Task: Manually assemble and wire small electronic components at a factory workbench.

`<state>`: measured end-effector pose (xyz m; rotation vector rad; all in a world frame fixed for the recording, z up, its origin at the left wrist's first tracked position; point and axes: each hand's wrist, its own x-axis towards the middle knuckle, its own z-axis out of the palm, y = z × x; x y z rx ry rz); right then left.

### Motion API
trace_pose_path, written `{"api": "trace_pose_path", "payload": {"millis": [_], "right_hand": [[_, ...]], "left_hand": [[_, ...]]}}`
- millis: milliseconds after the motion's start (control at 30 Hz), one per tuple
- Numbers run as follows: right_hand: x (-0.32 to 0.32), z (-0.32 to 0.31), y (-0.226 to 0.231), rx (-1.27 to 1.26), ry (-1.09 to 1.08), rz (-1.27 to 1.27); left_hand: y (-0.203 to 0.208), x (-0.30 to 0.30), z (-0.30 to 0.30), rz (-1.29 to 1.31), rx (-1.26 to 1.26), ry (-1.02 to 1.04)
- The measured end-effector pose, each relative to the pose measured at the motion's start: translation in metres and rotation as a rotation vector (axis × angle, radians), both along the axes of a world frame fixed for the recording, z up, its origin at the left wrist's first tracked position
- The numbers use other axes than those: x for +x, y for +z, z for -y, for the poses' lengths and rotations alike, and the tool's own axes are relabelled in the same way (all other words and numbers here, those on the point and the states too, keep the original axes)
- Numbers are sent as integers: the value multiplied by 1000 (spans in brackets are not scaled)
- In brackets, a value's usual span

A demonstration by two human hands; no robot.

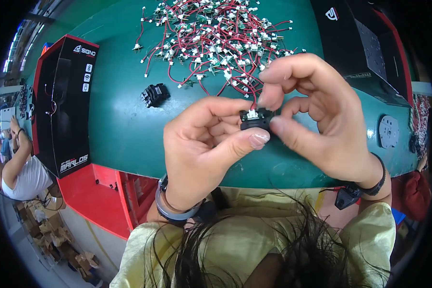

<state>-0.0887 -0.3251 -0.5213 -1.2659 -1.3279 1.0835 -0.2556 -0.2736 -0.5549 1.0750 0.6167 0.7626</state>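
Note:
My left hand grips a small black plastic housing between thumb and fingers, above the near part of the green table. On the housing's top sits a small green circuit board with a white connector. A red wire rises from the connector beside my right fingertips. My right hand is curled at the housing's right side, its thumb against the edge and its fingers close to the wire. Farther left, a cluster of black plastic parts lies on the table.
A large pile of small circuit boards with red wires covers the far middle of the green table. Black boxes stand at the left and far right. A grey plate lies right; another person sits far left.

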Motion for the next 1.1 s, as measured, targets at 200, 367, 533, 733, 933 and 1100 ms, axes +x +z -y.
{"api": "trace_pose_path", "payload": {"millis": [200,367,533,733,933,1100], "right_hand": [[5,-1,-5,143,101,250],[5,-6,-10,205,97,289],[-4,-13,-4,285,149,520],[-20,-3,-3,268,-48,498],[-8,10,6,247,-41,522],[-27,13,10,202,180,570]], "left_hand": [[3,4,-3,-78,70,-49],[-1,8,-7,-81,170,81],[-2,-3,-7,3,126,16],[9,-9,-7,-28,198,-9],[81,-116,-25,-441,848,562],[87,-168,-62,-1141,1196,790]]}}
